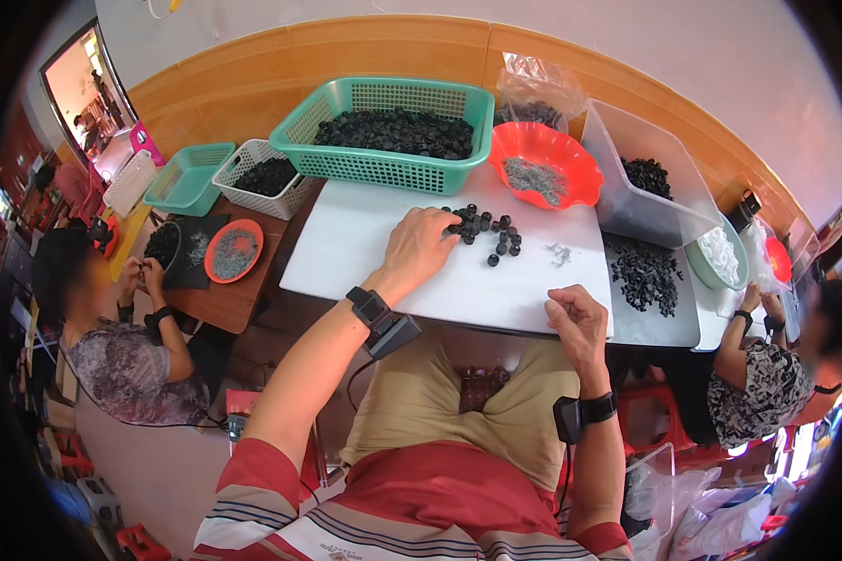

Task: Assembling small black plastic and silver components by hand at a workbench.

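Observation:
On the white board (365, 234) in front of me lies a loose cluster of small black round parts (501, 237), which look like caps or knobs. My left hand (419, 245) is at the left side of this cluster, its fingertips closed together on one of the black parts. Some of its fingers are hidden behind the back of the hand. My right hand (580, 323) is by the board's front right edge, fingers curled with the thumb against them. Whatever it may hold is too small or hidden. A few small grey pieces (559, 253) lie between the hands and the far edge.
A green basket (384, 173) of black parts stands behind the board. Beside it are a red scalloped bowl (585, 164) of grey pieces and a clear bin (636, 220). A grey tray (678, 327) holds more black parts. People work at left (131, 355) and right (767, 383).

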`<act>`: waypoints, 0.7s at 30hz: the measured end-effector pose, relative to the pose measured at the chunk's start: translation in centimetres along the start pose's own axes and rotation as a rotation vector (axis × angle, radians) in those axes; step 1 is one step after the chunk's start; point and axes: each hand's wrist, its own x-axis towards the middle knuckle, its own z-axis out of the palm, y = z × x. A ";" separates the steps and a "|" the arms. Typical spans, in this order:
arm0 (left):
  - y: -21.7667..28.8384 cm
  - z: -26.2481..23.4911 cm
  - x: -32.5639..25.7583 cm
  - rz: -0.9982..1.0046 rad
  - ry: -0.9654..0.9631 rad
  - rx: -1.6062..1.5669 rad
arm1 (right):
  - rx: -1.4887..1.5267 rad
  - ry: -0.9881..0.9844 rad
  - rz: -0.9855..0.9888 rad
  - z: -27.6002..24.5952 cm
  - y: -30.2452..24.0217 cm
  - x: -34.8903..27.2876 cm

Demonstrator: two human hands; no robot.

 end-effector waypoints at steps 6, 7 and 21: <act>0.0 0.1 -0.1 -0.014 -0.014 0.013 | -0.013 0.002 0.016 0.2 -0.5 0.1; 0.0 0.1 -0.2 -0.025 -0.007 -0.004 | -0.013 -0.001 0.018 0.2 -0.5 0.1; 0.4 -0.2 -0.4 -0.074 0.006 -0.243 | -0.067 0.013 -0.037 0.1 0.2 0.3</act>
